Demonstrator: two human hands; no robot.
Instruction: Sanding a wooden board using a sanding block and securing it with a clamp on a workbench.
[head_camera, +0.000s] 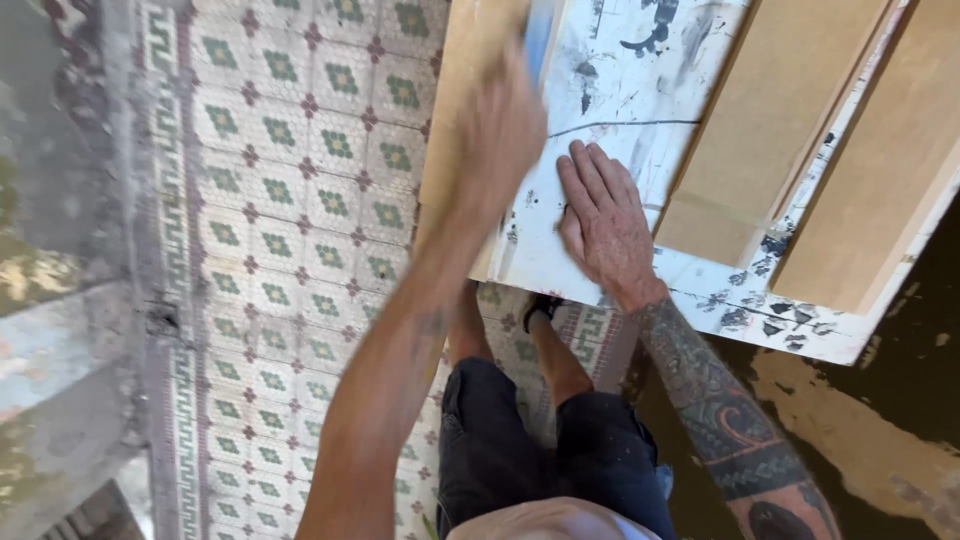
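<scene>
Gripping something blue (538, 35), the left hand (500, 125) is blurring with motion near the top edge of the view; its fingers are curling round that blue thing, though what it is cannot be told. It is lying just above and left of the white board (620, 90), over the board's left edge. The right hand (603, 222) is pressing flat on the board, fingers together and stretched out, clamped on nothing, pointing up and away from the person. The board's long axis is running from lower right to upper left, so the blue thing is sitting at the far end, nearer the left hand; the right hand is resting lower, towards the near corner. Black smears are marking the white surface. Two brown planks (765, 120) are lying on the board to the right, parallel to one another. Below, the tiled floor (300, 200) is showing, and the person's dark shorts (540, 450).
</scene>
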